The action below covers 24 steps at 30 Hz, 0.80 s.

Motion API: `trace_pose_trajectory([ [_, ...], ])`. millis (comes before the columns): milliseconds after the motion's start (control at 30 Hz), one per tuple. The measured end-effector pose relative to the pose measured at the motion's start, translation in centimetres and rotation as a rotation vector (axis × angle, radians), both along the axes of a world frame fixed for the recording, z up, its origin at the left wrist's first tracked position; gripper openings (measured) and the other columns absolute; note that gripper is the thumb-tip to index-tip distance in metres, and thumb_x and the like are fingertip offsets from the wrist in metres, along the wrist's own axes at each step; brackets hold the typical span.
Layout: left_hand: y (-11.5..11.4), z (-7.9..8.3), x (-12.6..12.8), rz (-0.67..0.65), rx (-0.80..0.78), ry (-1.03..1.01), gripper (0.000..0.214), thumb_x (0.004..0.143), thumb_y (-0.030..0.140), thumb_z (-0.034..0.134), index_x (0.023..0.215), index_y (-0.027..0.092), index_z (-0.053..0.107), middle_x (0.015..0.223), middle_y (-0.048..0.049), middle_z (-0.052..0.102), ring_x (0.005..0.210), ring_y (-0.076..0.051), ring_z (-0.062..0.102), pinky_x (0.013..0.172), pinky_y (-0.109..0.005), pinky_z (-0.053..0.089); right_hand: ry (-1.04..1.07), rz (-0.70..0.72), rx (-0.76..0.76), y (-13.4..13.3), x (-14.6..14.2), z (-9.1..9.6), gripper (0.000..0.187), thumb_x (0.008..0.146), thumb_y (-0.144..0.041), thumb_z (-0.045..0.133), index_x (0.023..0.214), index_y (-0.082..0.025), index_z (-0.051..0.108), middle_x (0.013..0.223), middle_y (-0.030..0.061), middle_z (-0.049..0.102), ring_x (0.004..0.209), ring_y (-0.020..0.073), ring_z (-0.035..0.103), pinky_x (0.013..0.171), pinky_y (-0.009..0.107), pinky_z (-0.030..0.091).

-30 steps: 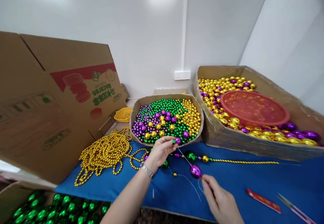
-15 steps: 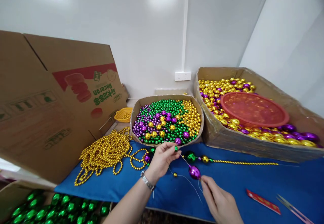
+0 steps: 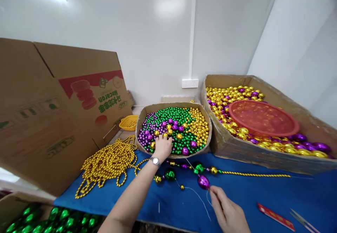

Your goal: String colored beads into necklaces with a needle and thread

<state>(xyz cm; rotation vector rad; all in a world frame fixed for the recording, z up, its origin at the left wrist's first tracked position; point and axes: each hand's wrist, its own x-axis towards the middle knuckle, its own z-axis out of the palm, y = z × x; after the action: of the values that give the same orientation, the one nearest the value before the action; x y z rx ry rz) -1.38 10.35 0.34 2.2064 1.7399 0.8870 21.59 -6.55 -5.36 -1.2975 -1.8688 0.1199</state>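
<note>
The left hand (image 3: 162, 146) had left the thread (image 3: 190, 165) and reached into the round bead box (image 3: 140, 115), fingers curled on small beads, grip contents indiscernible, while the right hand (image 3: 228, 213) pinched the thread beside the purple oval bead (image 3: 203, 181) above the blue desk (image 3: 263, 191).

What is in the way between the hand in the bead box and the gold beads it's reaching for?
Nothing visible. The left hand lies right on the mixed beads in the round cardboard box, fingertips among the gold beads.
</note>
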Motion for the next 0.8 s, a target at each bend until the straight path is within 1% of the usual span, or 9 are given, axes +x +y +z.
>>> trace_pose_trajectory([
  [100, -1.0, -0.2, 0.5, -0.023, -0.028, -0.079, 0.024, 0.08, 0.023, 0.058, 0.103, 0.02, 0.061, 0.097, -0.0101, 0.061, 0.097, -0.027, 0.056, 0.087, -0.043, 0.043, 0.015, 0.008, -0.015, -0.2, 0.0, 0.1, 0.017, 0.096, -0.027, 0.035, 0.101, -0.023, 0.05, 0.072, 0.0012, 0.069, 0.054, 0.0123, 0.066, 0.05, 0.017, 0.046],
  [133, -1.6, -0.3, 0.7, -0.051, -0.067, -0.174, 0.027, 0.083, 0.026, 0.054, 0.109, 0.021, 0.058, 0.099, -0.0089, 0.061, 0.091, -0.023, 0.059, 0.083, -0.039, 0.046, 0.023, 0.009, -0.022, -0.2, -0.1, 0.2, 0.017, 0.096, -0.028, 0.035, 0.101, -0.023, 0.05, 0.071, 0.001, 0.068, 0.053, 0.0122, 0.065, 0.05, 0.017, 0.046],
  [167, -2.4, -0.4, 0.9, -0.096, -0.131, -0.332, 0.03, 0.085, 0.029, 0.051, 0.114, 0.021, 0.055, 0.1, -0.0079, 0.061, 0.087, -0.021, 0.061, 0.08, -0.036, 0.048, 0.031, 0.011, -0.029, -0.3, -0.1, 0.2, 0.017, 0.096, -0.028, 0.035, 0.101, -0.023, 0.05, 0.071, 0.0009, 0.068, 0.053, 0.0121, 0.065, 0.05, 0.017, 0.046],
  [233, -4.1, -0.4, 1.4, -0.216, -0.312, -0.787, 0.034, 0.086, 0.032, 0.052, 0.118, 0.021, 0.051, 0.101, -0.0065, 0.061, 0.084, -0.018, 0.064, 0.078, -0.034, 0.05, 0.041, 0.016, -0.038, -0.4, -0.2, 0.2, 0.017, 0.096, -0.027, 0.035, 0.101, -0.023, 0.05, 0.07, 0.0001, 0.067, 0.052, 0.0117, 0.064, 0.05, 0.017, 0.046],
  [300, -5.8, -0.4, 2.0, -0.303, -0.483, -1.243, 0.033, 0.083, 0.033, 0.058, 0.113, 0.02, 0.054, 0.1, -0.006, 0.062, 0.087, -0.019, 0.065, 0.082, -0.035, 0.051, 0.038, 0.022, -0.036, -0.5, -0.4, 0.1, 0.016, 0.096, -0.026, 0.036, 0.102, -0.023, 0.05, 0.071, -0.0005, 0.067, 0.054, 0.0114, 0.065, 0.05, 0.016, 0.046],
  [333, -6.5, -0.3, 2.2, -0.312, -0.533, -1.391, 0.031, 0.082, 0.033, 0.061, 0.109, 0.019, 0.056, 0.099, -0.0058, 0.062, 0.089, -0.02, 0.065, 0.084, -0.035, 0.05, 0.033, 0.023, -0.028, -0.5, -0.4, 0.0, 0.016, 0.095, -0.025, 0.036, 0.103, -0.023, 0.05, 0.071, -0.0008, 0.067, 0.054, 0.0113, 0.065, 0.05, 0.016, 0.046],
  [400, -7.6, -0.1, 2.7, -0.292, -0.58, -1.574, 0.027, 0.08, 0.032, 0.065, 0.101, 0.018, 0.058, 0.097, -0.0055, 0.064, 0.089, -0.02, 0.066, 0.086, -0.036, 0.05, 0.02, 0.021, -0.009, -0.5, -0.5, -0.1, 0.016, 0.095, -0.024, 0.036, 0.102, -0.023, 0.051, 0.071, -0.0012, 0.067, 0.055, 0.0111, 0.066, 0.051, 0.016, 0.046],
  [500, -8.4, 0.2, 3.2, -0.275, -0.593, -1.672, 0.025, 0.077, 0.029, 0.069, 0.096, 0.017, 0.057, 0.092, -0.0045, 0.066, 0.087, -0.02, 0.067, 0.089, -0.037, 0.049, 0.007, 0.015, 0.022, -0.7, -0.5, -0.1, 0.016, 0.095, -0.024, 0.037, 0.102, -0.023, 0.051, 0.074, -0.0001, 0.068, 0.058, 0.0114, 0.067, 0.053, 0.016, 0.047],
  [800, -9.0, 0.3, 3.6, -0.262, -0.552, -1.691, 0.028, 0.074, 0.027, 0.072, 0.094, 0.018, 0.055, 0.089, -0.002, 0.065, 0.083, -0.017, 0.066, 0.089, -0.038, 0.049, 0.005, 0.025, 0.015, -0.7, -0.7, 0.4, 0.019, 0.095, -0.028, 0.037, 0.098, -0.022, 0.055, 0.072, 0.0018, 0.069, 0.057, 0.0128, 0.067, 0.05, 0.017, 0.047],
])
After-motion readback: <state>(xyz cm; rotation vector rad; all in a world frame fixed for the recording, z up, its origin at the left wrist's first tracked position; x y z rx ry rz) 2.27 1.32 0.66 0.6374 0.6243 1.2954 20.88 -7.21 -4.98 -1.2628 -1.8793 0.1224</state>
